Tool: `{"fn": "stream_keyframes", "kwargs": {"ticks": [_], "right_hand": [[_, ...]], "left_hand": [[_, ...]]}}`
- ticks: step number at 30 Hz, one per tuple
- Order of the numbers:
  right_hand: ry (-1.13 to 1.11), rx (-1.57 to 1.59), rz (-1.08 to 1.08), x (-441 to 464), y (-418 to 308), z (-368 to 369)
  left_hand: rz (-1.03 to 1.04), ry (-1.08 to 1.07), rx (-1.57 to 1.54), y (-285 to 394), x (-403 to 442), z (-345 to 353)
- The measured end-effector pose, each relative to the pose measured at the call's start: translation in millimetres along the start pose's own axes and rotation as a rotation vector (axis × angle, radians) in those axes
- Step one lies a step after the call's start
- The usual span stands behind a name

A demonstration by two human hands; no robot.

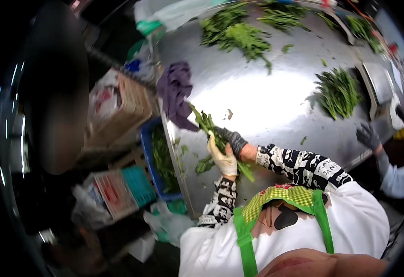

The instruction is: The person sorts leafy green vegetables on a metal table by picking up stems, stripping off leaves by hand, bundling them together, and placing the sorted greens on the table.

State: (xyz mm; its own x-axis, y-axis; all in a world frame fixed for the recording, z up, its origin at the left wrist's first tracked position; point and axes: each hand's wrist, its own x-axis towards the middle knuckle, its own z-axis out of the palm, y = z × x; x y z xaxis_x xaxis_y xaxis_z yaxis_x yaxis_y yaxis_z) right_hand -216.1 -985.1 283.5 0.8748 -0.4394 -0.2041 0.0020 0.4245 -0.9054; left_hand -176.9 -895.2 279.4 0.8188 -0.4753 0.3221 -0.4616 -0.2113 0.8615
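My left hand [222, 158], in a cream glove, is closed around a bunch of leafy greens [205, 121] over the near left part of the metal table [266, 124]. Close beside it, my right hand [232, 139], in a dark grey glove, grips the same bunch from the other side; its fingertips are partly hidden. Pale stems [246, 171] stick out below my hands toward my body. Loose leaves [204, 165] lie just left of my left hand. A crumpled purple cloth [176, 94] rests at the table's left edge, near the bunch's far end.
More greens [239, 34] lie at the far side, and a tied-looking pile [337, 93] sits right, beside a metal scale-like device [378, 85]. Left of the table stand a blue bin [147, 157] of greens and stacked crates [123, 108]. A co-worker's gloved hand [368, 137] is at right.
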Motion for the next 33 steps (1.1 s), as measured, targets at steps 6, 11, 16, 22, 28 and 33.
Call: {"fn": "stream_keyframes", "kwargs": {"ticks": [6, 11, 16, 22, 28, 33], "right_hand": [[-0.059, 0.270, 0.089, -25.0, 2.6, -13.4], [-0.126, -0.395, -0.196, -16.8, -2.8, -6.3], [-0.193, -0.968, -0.735, -16.8, -8.3, -2.7], [-0.062, -0.647, -0.191, -54.0, -16.8, -28.7], [0.261, -1.045, -0.173, -116.1, -15.1, -90.2], [0.441, -1.508, -0.091, -195.7, -7.7, -172.3]], "left_hand": [[0.002, 0.007, -0.251, 2.0, -28.2, 14.7], [0.091, 0.045, -0.106, 5.1, -15.3, -5.8], [0.164, 0.150, 0.004, 5.6, 26.2, -49.5], [0.276, 0.290, 0.087, -47.5, 103.3, -117.4], [0.072, -0.080, 0.927, -93.9, 148.1, -143.9], [0.235, -0.049, 1.168, -66.6, 111.8, -104.0]]}}
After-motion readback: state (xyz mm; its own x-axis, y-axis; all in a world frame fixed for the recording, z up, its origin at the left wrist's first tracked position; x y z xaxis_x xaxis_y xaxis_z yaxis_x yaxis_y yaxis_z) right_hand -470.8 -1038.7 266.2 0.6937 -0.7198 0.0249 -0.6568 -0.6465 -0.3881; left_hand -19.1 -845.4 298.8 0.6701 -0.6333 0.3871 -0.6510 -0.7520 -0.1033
